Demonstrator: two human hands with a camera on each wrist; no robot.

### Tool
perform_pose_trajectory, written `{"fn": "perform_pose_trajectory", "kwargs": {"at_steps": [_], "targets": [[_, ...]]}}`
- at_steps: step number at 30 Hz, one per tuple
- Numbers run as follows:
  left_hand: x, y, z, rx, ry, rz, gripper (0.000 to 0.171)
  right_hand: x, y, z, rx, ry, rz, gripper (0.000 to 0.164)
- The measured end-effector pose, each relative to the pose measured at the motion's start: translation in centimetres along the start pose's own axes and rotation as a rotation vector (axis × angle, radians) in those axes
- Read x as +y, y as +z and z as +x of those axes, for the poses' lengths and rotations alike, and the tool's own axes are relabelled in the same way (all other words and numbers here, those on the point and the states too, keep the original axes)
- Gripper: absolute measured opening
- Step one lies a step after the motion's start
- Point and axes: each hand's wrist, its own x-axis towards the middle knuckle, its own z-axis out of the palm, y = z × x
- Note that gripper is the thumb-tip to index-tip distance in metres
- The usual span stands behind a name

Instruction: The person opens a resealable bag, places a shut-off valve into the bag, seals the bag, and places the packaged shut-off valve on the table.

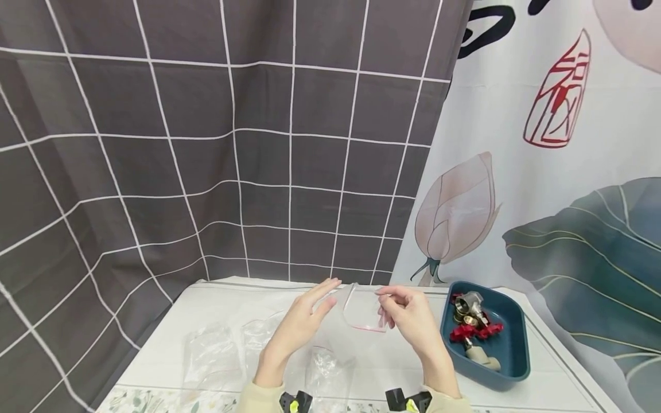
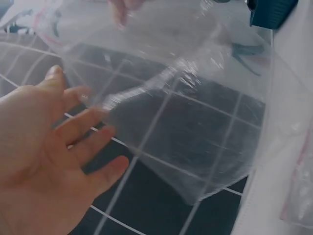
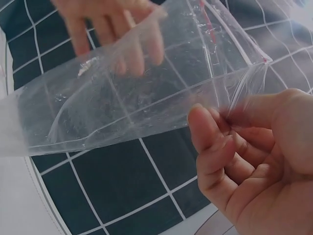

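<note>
A clear plastic zip bag (image 1: 364, 312) with a thin red line along its edge hangs in the air above the white table. My right hand (image 1: 413, 318) pinches it near its edge; in the right wrist view thumb and fingers close on the film by the bag's mouth (image 3: 244, 63). My left hand (image 1: 296, 327) is at the bag's left, its fingers extended and apart. In the left wrist view those fingers (image 2: 93, 142) lie beside the film (image 2: 171, 117); whether they touch it I cannot tell. Nothing can be made out inside the bag.
Several more clear bags (image 1: 212, 355) lie flat on the table's left and front. To the right stands a blue bin (image 1: 516, 361) holding metal valves with red handles (image 1: 463, 331) and a beige fitting (image 1: 482, 358). A dark grid curtain (image 1: 263, 160) hangs behind.
</note>
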Motion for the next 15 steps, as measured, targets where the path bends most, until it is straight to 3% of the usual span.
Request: {"fn": "perform_pose_trajectory", "kwargs": {"at_steps": [5,9,15], "targets": [[0.5,0.1,0.0,-0.045,-0.022,-0.123,0.033,0.0,0.1,0.0,-0.048,-0.018,0.033,0.012],[1.3,0.1,0.0,-0.054,-0.027,-0.169,0.028,0.3,0.1,0.0,-0.048,-0.029,0.029,0.013],[1.2,0.4,0.0,-0.059,-0.073,-0.213,0.025,0.7,-0.2,0.1,-0.087,-0.013,0.019,0.013]]}}
